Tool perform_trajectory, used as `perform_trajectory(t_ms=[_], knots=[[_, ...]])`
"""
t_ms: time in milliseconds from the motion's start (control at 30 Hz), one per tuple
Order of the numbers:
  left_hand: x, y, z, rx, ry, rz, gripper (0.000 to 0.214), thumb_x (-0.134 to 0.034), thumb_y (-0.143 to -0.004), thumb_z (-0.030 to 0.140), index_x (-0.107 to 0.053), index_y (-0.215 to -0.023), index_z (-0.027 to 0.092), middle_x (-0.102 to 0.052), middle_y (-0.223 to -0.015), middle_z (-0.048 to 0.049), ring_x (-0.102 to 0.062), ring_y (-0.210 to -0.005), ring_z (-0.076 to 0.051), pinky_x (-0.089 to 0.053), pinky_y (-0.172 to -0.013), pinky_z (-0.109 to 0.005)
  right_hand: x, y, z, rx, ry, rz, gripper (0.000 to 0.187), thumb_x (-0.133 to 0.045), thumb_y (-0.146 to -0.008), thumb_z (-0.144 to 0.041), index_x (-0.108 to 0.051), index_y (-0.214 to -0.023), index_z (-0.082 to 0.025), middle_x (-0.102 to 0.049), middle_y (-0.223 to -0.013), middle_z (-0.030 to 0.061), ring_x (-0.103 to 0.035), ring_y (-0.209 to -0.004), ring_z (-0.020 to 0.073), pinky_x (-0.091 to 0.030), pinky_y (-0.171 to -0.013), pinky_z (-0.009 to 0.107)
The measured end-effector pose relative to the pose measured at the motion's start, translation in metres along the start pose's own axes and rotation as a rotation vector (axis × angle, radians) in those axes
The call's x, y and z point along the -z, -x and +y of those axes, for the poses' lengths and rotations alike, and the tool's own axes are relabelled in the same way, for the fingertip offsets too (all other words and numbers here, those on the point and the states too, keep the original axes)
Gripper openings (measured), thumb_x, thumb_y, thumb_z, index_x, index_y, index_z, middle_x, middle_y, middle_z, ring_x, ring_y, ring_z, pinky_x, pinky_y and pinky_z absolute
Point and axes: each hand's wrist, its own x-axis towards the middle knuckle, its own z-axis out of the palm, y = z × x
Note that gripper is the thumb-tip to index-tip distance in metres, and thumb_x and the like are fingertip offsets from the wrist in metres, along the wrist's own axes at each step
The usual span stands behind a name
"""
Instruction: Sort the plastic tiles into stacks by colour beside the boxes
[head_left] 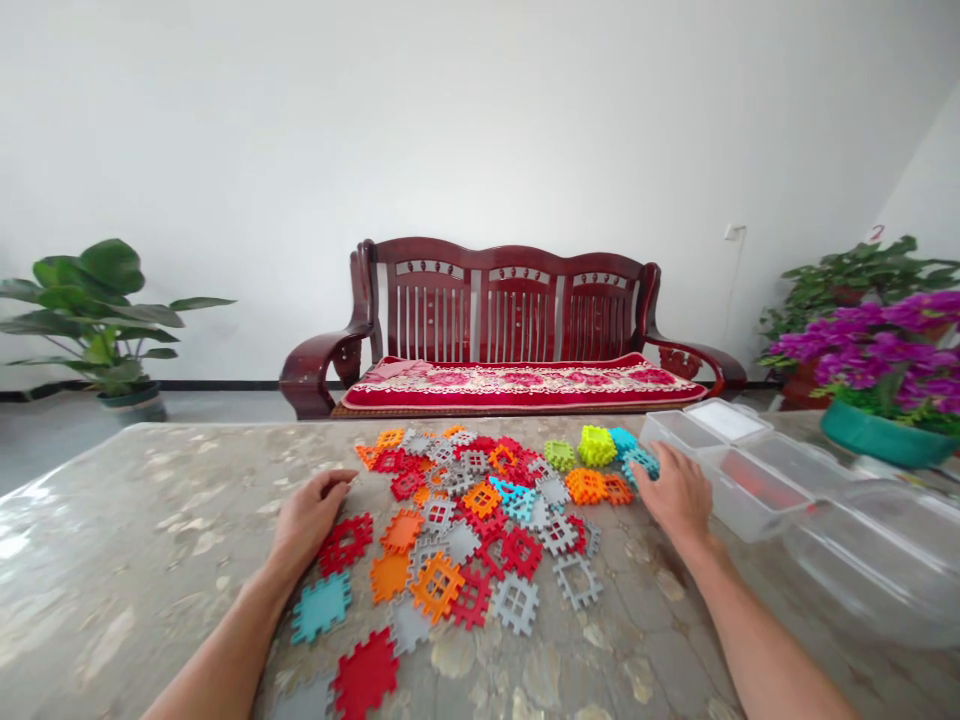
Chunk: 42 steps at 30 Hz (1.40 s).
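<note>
A spread of flat interlocking plastic tiles point(465, 520) in red, orange, grey, teal and lime green covers the middle of a marbled table point(150, 540). My left hand point(309, 520) rests at the pile's left edge beside a red tile point(345, 543), fingers loosely curled and holding nothing. My right hand point(671, 490) lies at the pile's right edge, fingers stretched toward a teal tile point(640, 462) and an orange stack point(586, 485). A lime green stack point(597, 445) sits just beyond.
Clear plastic boxes point(739, 470) and a clear lid point(877, 560) stand at the right of the table. A teal pot of purple flowers point(885, 400) is at the far right. A dark wooden bench point(510, 330) and a potted plant point(105, 320) stand behind.
</note>
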Motion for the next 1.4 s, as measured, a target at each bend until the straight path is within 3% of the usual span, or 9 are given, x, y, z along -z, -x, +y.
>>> perform_trajectory(t_ms=[133, 400, 500, 733, 967, 1067, 1200, 1300, 1400], knots=[[0.001, 0.004, 0.007, 0.036, 0.133, 0.032, 0.031, -0.058, -0.068, 0.039, -0.073, -0.089, 0.022, -0.077, -0.092, -0.0042, -0.068, -0.092, -0.025, -0.049, -0.091, -0.036, 0.008, 0.007, -0.03, 0.189, -0.242, 0.082, 0.039, -0.046, -0.09, -0.036, -0.066, -0.119, -0.019, -0.066, -0.125, 0.0118, -0.056, -0.116, 0.0288, -0.04, -0.103, 0.044], [-0.001, 0.005, 0.006, 0.058, 0.276, 0.067, 0.036, -0.055, -0.071, 0.034, -0.073, -0.098, 0.017, -0.077, -0.099, -0.0067, -0.07, -0.09, -0.02, -0.054, -0.085, -0.031, 0.025, 0.067, -0.148, 0.675, -0.596, -0.355, 0.027, -0.054, -0.089, -0.027, -0.072, -0.109, -0.029, -0.073, -0.112, 0.0035, -0.062, -0.109, 0.0237, -0.045, -0.101, 0.042], [0.0, 0.005, 0.005, 0.057, 0.305, 0.056, 0.037, -0.055, -0.071, 0.035, -0.072, -0.099, 0.017, -0.077, -0.098, -0.0066, -0.071, -0.088, -0.02, -0.054, -0.082, -0.031, 0.028, 0.075, -0.167, 0.632, -0.5, -0.37, 0.038, -0.055, -0.087, -0.022, -0.067, -0.123, -0.027, -0.07, -0.121, 0.0056, -0.059, -0.114, 0.0251, -0.042, -0.104, 0.044], [-0.001, 0.0, 0.0, 0.032, 0.257, 0.038, 0.033, -0.059, -0.067, 0.038, -0.073, -0.091, 0.02, -0.077, -0.092, -0.0057, -0.068, -0.088, -0.023, -0.052, -0.087, -0.035, 0.02, 0.086, -0.167, 0.448, -0.314, -0.457, 0.044, -0.052, -0.093, -0.035, -0.061, -0.133, -0.018, -0.062, -0.135, 0.0158, -0.055, -0.126, 0.0329, -0.04, -0.107, 0.05], [-0.001, 0.0, -0.001, 0.008, 0.17, 0.023, 0.036, -0.055, -0.069, 0.042, -0.073, -0.094, 0.021, -0.077, -0.094, -0.0052, -0.069, -0.09, -0.023, -0.053, -0.086, -0.034, 0.026, 0.104, -0.189, 0.537, -0.557, -0.608, 0.052, -0.05, -0.093, -0.031, -0.052, -0.143, -0.018, -0.047, -0.151, 0.0105, -0.042, -0.141, 0.0257, -0.032, -0.118, 0.042], [0.001, 0.002, 0.003, 0.012, 0.172, 0.021, 0.037, -0.055, -0.069, 0.042, -0.072, -0.094, 0.02, -0.077, -0.093, -0.0051, -0.07, -0.089, -0.024, -0.053, -0.085, -0.034, 0.028, 0.093, -0.179, 0.54, -0.585, -0.549, 0.047, -0.044, -0.094, -0.024, -0.054, -0.141, -0.02, -0.052, -0.147, 0.0072, -0.047, -0.137, 0.0212, -0.035, -0.117, 0.039], [0.002, 0.003, 0.007, 0.009, 0.157, 0.014, 0.038, -0.054, -0.068, 0.043, -0.072, -0.094, 0.02, -0.077, -0.094, -0.0053, -0.069, -0.09, -0.024, -0.053, -0.086, -0.035, 0.029, 0.072, -0.154, 0.418, -0.336, -0.387, 0.047, -0.042, -0.093, -0.018, -0.056, -0.138, -0.016, -0.057, -0.141, 0.0119, -0.05, -0.131, 0.0268, -0.036, -0.114, 0.044], [0.001, 0.003, 0.005, 0.018, 0.15, 0.003, 0.039, -0.053, -0.068, 0.043, -0.072, -0.093, 0.021, -0.077, -0.097, -0.0057, -0.07, -0.09, -0.024, -0.052, -0.088, -0.036, 0.027, 0.068, -0.143, 0.383, -0.185, -0.449, 0.048, -0.048, -0.091, -0.02, -0.055, -0.138, -0.012, -0.058, -0.138, 0.0159, -0.054, -0.126, 0.0311, -0.041, -0.108, 0.045], [0.0, 0.001, 0.001, 0.022, 0.158, 0.0, 0.04, -0.052, -0.068, 0.043, -0.072, -0.094, 0.021, -0.077, -0.097, -0.006, -0.07, -0.09, -0.024, -0.051, -0.089, -0.036, 0.024, 0.073, -0.143, 0.438, -0.197, -0.512, 0.045, -0.048, -0.092, -0.019, -0.057, -0.135, -0.014, -0.06, -0.136, 0.0134, -0.056, -0.124, 0.0279, -0.042, -0.106, 0.041]])
